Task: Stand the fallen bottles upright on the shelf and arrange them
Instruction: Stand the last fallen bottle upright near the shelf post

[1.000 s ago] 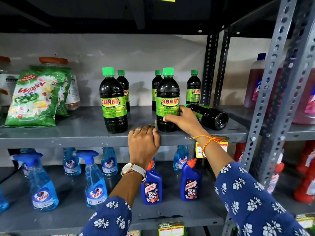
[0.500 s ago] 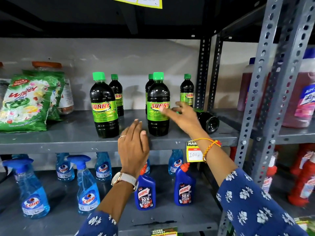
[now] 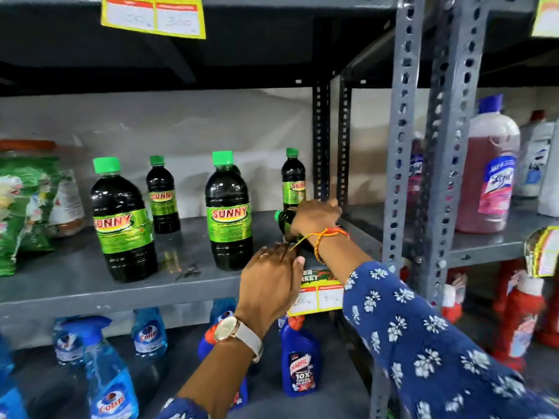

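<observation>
Four dark Sunny bottles (image 3: 122, 219) stand upright, a fifth (image 3: 284, 220) lies fallen at 3 o'clock; below, five blue spray bottles (image 3: 110, 385), two Harpic bottles (image 3: 299, 361).

The Sunny bottles (image 3: 124, 220) are near-black with bright green caps and green labels with red lettering. Grey metal shelf (image 3: 90, 285). Blue Colin sprays (image 3: 109, 379) below, yellow price tag (image 3: 317, 294), and the sleeve (image 3: 423, 337) is navy with white flowers.
</observation>
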